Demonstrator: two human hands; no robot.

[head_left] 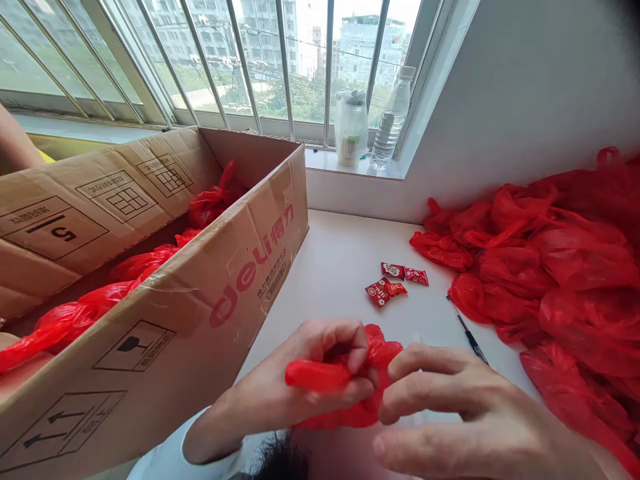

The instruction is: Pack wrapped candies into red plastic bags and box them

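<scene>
Close to the camera, just in front of the open cardboard box, the person's two hands worked on one small red plastic bag above the white bench. The left hand had its fingers clenched on a twisted tail of the bag, thumb below and forefinger curled over, apparently so that the thin film could be drawn taut. The right hand met the bag from the other side, fingertips pinching its bunched body while the outer fingers lay half released; the hold looked meant to steady the bundle against the left hand's pull. Inside the box lay several like red bags, knotted and heaped along its length. Beyond the hands, farther from the box, four small red sweet packets lay loose on the bench, and beside them a dark pen lay slantwise. On the far side from the box, a large pile of red bags spread against the wall. Behind the box, on the window sill, stood a clear water bottle and a bagged container.
</scene>
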